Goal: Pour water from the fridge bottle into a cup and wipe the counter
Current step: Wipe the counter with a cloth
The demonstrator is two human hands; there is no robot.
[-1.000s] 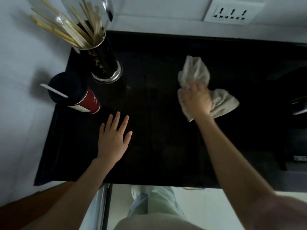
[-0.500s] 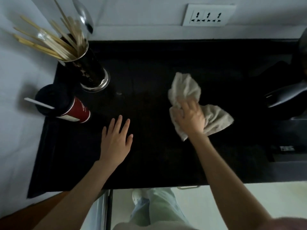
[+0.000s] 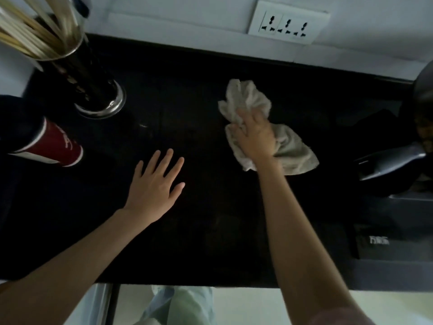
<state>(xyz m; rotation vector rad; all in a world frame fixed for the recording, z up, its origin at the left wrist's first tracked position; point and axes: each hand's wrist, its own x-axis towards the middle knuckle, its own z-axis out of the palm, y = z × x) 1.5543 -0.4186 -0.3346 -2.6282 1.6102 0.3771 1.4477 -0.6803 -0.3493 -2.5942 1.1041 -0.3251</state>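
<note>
Wiping is the step I judge to be in hand: my right hand (image 3: pixel 254 137) presses down on the cloth (image 3: pixel 290 148), fingers curled over its bunched middle, and the cloth lies flat on the counter (image 3: pixel 210 231) with loose folds sticking out behind and to the right of the hand. My left hand (image 3: pixel 154 186) lies to the left of the cloth, well apart from it, fingers spread, palm down on the counter, holding nothing. Further left of the cloth stands the cup (image 3: pixel 50 146), red with a dark lid, near the counter's edge; I cannot tell whether water is in it. Behind the cup is a holder (image 3: pixel 91 85) of chopsticks. No bottle shows, so I take the pouring as probably done. The bare counter left of the cloth looks not yet wiped.
</note>
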